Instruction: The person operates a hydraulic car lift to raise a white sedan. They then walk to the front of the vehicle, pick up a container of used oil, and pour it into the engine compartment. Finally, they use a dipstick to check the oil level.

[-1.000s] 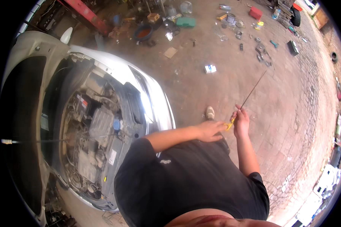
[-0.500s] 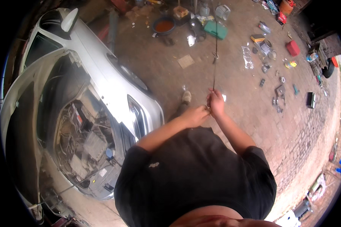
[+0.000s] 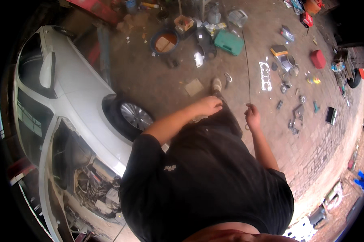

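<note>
My right hand (image 3: 252,117) is closed on a long thin dipstick (image 3: 247,60), which stretches away from me over the floor. A small ring shows at its near end, just below my fingers. My left hand (image 3: 210,105) hangs apart from it, in front of my dark trousers, with its fingers curled together; whether anything is inside cannot be seen. To my left stands a white car (image 3: 83,88) with its bonnet raised and the engine bay (image 3: 99,185) exposed.
Ahead lie a green case (image 3: 229,42), a dark basin (image 3: 153,47) of brownish liquid and a flat cardboard piece (image 3: 194,87). A pliers-like tool (image 3: 228,77) rests near my shoe (image 3: 217,84). On the right are a head gasket (image 3: 265,76), a red container (image 3: 318,59) and several metal parts.
My hands have come apart: the right has moved right with the dipstick, the left slightly left. I have moved forward, so the front wheel now shows and the engine bay sits lower in view.
</note>
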A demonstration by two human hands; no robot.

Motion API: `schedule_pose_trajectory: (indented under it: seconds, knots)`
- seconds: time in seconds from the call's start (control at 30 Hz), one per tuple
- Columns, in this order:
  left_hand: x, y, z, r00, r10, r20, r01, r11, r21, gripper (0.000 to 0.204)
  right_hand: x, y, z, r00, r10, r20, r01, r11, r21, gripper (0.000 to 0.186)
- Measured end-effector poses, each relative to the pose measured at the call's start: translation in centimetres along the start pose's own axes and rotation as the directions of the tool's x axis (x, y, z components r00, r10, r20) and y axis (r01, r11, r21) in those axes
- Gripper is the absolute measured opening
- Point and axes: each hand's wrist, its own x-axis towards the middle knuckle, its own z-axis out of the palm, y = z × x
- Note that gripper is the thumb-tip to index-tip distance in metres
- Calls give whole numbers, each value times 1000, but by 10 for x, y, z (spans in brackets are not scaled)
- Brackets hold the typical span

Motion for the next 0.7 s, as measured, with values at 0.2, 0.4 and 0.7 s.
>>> schedule_pose_trajectory:
  seconds: [0.2, 0.4, 0.7]
  knots:
    - [95, -183, -36, 778, -622, -83, 604, 778, -173, 35, 119, 19, -2, 993, 61, 99, -47, 990, -132, 25]
    - [188, -391, 6, 619, -776, -119, 734, 626, -264, 42, 179, 27, 9, 972, 137, 193, -73, 948, -309, 25]
    - [362, -635, 84, 330, -921, -206, 845, 386, -370, 63, 308, 26, 95, 876, 382, 293, -356, 924, -139, 25]
